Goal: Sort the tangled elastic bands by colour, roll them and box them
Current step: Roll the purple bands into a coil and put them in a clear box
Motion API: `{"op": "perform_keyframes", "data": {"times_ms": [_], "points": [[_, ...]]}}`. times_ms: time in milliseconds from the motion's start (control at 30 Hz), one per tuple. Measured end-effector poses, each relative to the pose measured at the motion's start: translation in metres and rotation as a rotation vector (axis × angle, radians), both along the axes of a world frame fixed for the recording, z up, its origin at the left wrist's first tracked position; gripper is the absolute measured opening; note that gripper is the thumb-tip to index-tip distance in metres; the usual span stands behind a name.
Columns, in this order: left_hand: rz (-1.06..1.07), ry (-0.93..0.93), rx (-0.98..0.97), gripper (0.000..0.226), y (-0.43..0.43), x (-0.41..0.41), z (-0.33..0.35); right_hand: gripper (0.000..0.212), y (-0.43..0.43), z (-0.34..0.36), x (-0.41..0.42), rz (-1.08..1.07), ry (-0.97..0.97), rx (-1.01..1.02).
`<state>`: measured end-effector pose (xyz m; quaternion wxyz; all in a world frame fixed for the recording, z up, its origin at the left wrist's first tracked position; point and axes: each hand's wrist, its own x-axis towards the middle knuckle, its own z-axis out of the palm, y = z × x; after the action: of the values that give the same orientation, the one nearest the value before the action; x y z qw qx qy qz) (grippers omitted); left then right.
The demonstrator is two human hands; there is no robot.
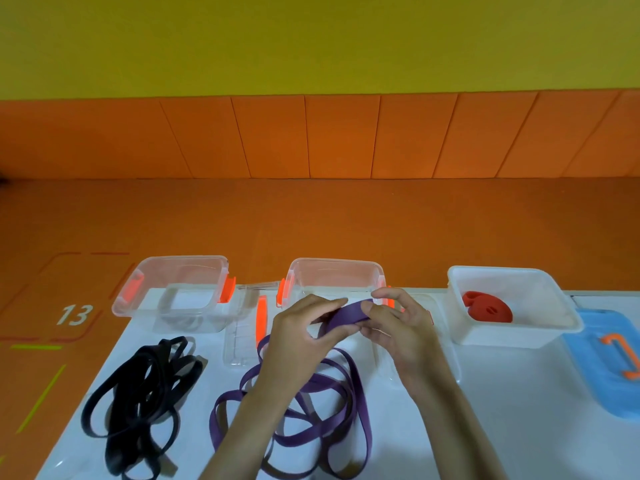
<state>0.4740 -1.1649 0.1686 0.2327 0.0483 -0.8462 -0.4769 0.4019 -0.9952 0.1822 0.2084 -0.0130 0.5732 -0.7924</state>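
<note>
a yellow wall [311, 39] runs above orange padded panels [343, 136] and an orange floor [311, 220] marked with a white "13" [74, 314]. in front lies a white tabletop [519, 393]. along its far edge stand three boxes: a left clear box [183, 259] with orange latches, a middle clear box [334, 263] with the same latches, and a right white box [502, 336] that holds a red band [488, 309] rolled into a flat coil. a clear lid [239, 337] lies between the first two boxes, and a blue lid [602, 375] with an orange handle rests at the right edge. a black band [136, 429], flat and narrow, sits in a loose tangle of loops on the left of the tabletop, in front of the left box. the purple band [348, 314], a flat matte strap, sprawls in wide overlapping loops at the centre; one end of it is raised just in front of the middle box. the left hand [301, 337] pinches this raised stretch between thumb and fingers, and the right hand [398, 327] pinches it close beside, its thumb on the strap, so the short piece between them is taut and slightly folded.
</note>
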Motion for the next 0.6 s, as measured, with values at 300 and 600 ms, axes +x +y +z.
{"op": "perform_keyframes", "data": {"times_ms": [300, 600], "points": [[0.071, 0.14, 0.014, 0.036, 0.002, -0.006, 0.006, 0.017, -0.005, -0.007, -0.003, 0.145, -0.254, -0.215], [0.021, 0.207, 0.036, 0.022, -0.003, -0.009, -0.004, 0.006, -0.013, -0.013, -0.002, 0.133, -0.377, -0.407]]}}
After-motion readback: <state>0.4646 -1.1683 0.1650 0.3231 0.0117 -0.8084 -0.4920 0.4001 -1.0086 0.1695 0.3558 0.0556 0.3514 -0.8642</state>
